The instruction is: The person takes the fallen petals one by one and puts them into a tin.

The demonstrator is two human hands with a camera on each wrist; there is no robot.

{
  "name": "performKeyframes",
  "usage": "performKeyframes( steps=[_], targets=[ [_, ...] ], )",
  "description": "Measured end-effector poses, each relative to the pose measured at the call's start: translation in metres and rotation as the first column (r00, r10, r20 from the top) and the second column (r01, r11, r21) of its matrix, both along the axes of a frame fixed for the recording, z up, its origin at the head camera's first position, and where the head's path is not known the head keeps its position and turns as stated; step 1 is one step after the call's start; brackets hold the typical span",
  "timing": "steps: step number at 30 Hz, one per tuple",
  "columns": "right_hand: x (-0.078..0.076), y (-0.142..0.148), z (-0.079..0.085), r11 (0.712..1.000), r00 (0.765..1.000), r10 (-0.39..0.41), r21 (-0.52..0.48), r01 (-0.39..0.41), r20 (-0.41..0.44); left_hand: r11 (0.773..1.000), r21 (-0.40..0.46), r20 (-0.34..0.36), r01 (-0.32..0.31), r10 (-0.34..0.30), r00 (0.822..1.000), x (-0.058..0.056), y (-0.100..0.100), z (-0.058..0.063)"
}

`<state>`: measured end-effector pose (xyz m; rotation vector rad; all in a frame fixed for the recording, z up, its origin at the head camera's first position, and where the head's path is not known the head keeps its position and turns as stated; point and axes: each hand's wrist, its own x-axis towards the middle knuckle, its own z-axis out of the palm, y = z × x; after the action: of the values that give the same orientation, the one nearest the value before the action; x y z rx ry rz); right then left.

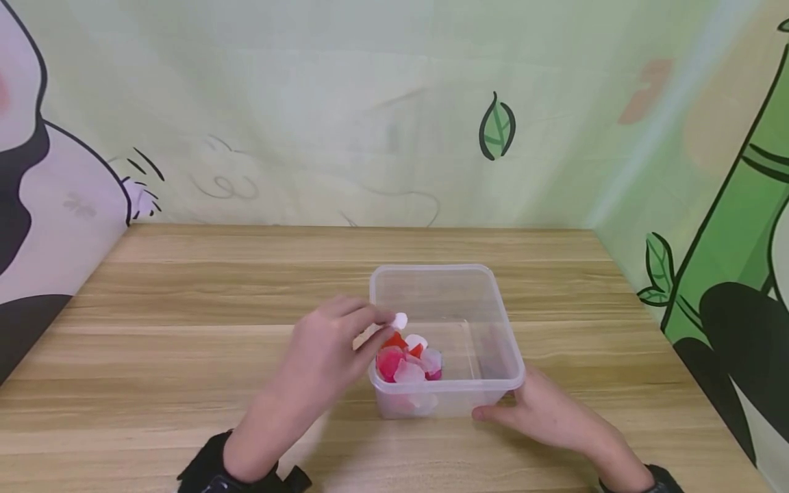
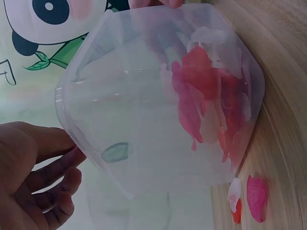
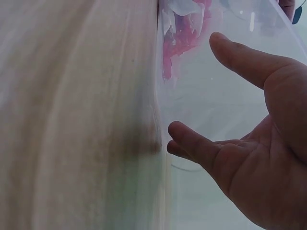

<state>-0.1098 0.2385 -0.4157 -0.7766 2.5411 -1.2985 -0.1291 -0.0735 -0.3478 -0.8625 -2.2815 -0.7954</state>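
Note:
A clear plastic box (image 1: pixel 493 329) stands on the table with a heap of red, pink and white petals (image 1: pixel 407 366) in its left part. Over the box's left rim, my left hand (image 1: pixel 327 339) pinches a small white petal (image 1: pixel 400 320) between thumb and fingers. In the left wrist view, that hand's fingers are right at the rim, and the petals in the box (image 2: pixel 206 91) show through its wall. My right hand (image 1: pixel 548 411) holds the near right corner of the box, thumb along the front wall; its other fingers are largely hidden behind the box in the head view.
A pink petal (image 2: pixel 256 199) and a white petal (image 2: pixel 234 192) with a red one lie on the wooden table (image 1: pixel 185 370) left of the box, hidden by my left hand in the head view. A printed cloth backdrop (image 1: pixel 308 123) rises along the table's back and sides.

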Motion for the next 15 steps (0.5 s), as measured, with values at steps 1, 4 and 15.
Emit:
performKeyframes(
  steps=[1,4,15],
  targets=[
    [0.0,0.0,0.0,1.0,1.0,-0.002,0.0,0.002,0.002,1.0,-0.005,0.0,0.001,-0.001,1.0,0.0,0.0,-0.001],
    [0.0,0.0,0.0,1.0,1.0,-0.005,-0.001,0.005,0.006,1.0,-0.007,0.007,0.007,-0.007,1.0,0.0,0.0,-0.002],
    [0.0,-0.001,0.0,1.0,1.0,-0.006,-0.014,0.006,0.009,0.985,-0.038,0.1,-0.17,0.173,0.98,-0.007,-0.01,0.0]
  ],
)
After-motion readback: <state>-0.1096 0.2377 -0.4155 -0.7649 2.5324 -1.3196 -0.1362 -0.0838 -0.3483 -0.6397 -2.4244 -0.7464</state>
